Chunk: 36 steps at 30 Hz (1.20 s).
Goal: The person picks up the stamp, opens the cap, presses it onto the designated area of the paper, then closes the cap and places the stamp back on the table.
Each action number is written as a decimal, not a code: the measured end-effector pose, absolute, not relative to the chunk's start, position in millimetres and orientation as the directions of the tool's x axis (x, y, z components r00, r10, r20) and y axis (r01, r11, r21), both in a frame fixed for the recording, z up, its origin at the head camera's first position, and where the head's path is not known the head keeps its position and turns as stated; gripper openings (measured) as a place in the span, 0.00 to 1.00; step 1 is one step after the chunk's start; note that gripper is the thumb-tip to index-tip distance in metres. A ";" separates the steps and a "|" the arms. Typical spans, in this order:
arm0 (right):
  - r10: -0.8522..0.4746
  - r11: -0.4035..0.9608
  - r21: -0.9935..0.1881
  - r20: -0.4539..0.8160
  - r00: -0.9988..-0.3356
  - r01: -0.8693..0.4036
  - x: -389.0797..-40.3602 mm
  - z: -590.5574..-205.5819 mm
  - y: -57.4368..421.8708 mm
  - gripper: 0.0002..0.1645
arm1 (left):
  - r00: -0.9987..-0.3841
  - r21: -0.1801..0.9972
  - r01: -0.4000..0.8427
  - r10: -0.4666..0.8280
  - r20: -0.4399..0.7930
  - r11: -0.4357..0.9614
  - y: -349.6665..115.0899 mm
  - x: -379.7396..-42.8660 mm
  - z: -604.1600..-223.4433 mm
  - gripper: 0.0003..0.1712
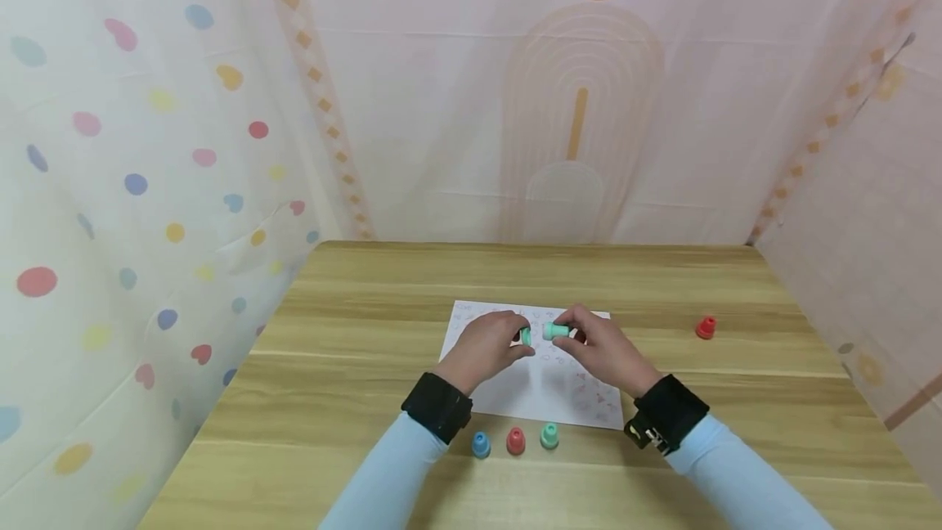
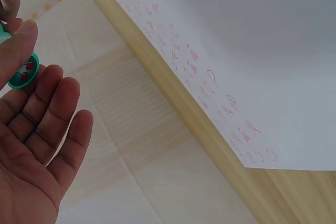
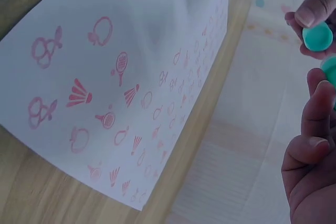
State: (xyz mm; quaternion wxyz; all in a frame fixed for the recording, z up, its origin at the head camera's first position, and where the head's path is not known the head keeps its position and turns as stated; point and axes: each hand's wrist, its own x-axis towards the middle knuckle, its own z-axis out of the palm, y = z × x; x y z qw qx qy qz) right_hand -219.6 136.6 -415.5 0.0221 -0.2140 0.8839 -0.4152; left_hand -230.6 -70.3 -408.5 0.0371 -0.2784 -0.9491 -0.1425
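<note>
Over the paper (image 1: 508,391), my left hand (image 1: 486,348) pinches a small green stamp cap (image 1: 526,336) between thumb and fingers. Red cherries show on the cap's round face (image 2: 25,72) in the left wrist view, partly covered by the thumb. Facing it across a short gap, my right hand (image 1: 607,352) pinches a green stamp (image 1: 557,331) lying sideways, its pale end toward the cap. Part of this stamp (image 3: 329,69) shows at the right wrist view's edge, below the cap (image 3: 317,37). The paper carries rows of red prints of cherries, rackets, shuttlecocks and fruit outlines.
A blue stamp (image 1: 481,444), a red stamp (image 1: 516,441) and another green stamp (image 1: 549,435) stand in a row near the paper's front edge. One more red stamp (image 1: 706,327) stands at the right of the wooden table (image 1: 353,317). Patterned curtains (image 1: 441,105) surround the table.
</note>
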 end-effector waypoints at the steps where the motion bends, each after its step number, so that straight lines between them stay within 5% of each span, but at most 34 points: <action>1: -0.404 0.561 -0.741 0.144 -0.903 -0.369 -219.5 -415.7 135.5 0.09 | -0.840 0.251 0.543 0.521 0.152 0.801 -69.9 -230.6 -408.0 0.18; 36: -0.455 0.542 -0.694 0.232 -0.860 -0.474 -218.0 -399.2 121.6 0.06 | -0.812 0.308 0.582 0.513 0.278 0.753 -59.9 -228.0 -400.1 0.14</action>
